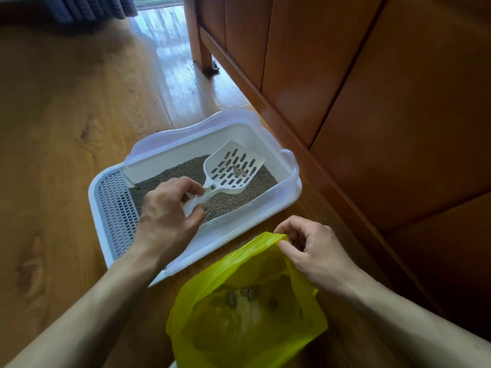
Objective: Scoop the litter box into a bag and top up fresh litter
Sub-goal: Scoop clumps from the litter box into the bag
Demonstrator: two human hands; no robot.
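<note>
A white litter box [239,232] sits on the wooden floor, filled with grey-brown litter [239,197]. My left hand [166,213] grips the handle of a white slotted scoop [233,168], held above the litter with a small clump on its blade. A yellow-green plastic bag [247,314] stands open in front of the box, with several grey clumps at its bottom. My right hand [316,248] pinches the bag's upper rim and holds it open.
A wooden cabinet [372,88] runs along the right side, its leg behind the box. A grey grated step [117,211] forms the box's left end. Bare wooden floor [61,128] spreads left, with specks of scattered litter. Dark curtains hang at the top left.
</note>
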